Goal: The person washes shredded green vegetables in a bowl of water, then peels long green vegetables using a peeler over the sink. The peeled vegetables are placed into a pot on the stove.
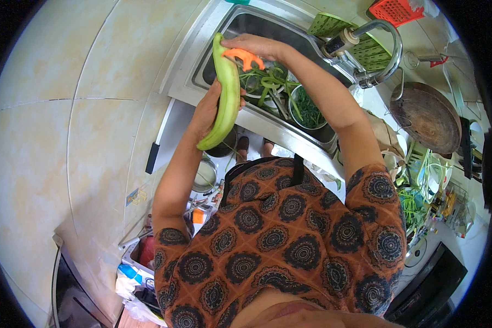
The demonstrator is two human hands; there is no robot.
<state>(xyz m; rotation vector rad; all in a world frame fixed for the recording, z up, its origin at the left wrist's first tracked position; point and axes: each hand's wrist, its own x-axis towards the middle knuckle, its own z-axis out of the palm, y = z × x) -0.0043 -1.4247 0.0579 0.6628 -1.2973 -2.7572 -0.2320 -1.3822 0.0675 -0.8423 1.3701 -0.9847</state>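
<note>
My left hand (207, 105) is wrapped around the middle of a long, curved pale-green gourd (228, 92), its fingertips showing on the far side. The gourd is held up over the sink's near left edge, its lower end hanging past my left wrist. In my right hand (256, 44) is an orange-handled peeler (249, 57), whose blade lies against the gourd's upper part. Some of the right fingers are hidden behind the gourd and peeler. Below the hands, green strips (272, 82) lie in the steel sink (266, 25), beside a metal bowl of dark leafy greens (310, 107).
A curved faucet (393, 45) and a green slotted rack (369, 49) stand behind the sink. To the right are a browned round pan (426, 117) and a bunch of greens (412, 207). A tiled wall (102, 135) rises at left. Pots (205, 176) sit below.
</note>
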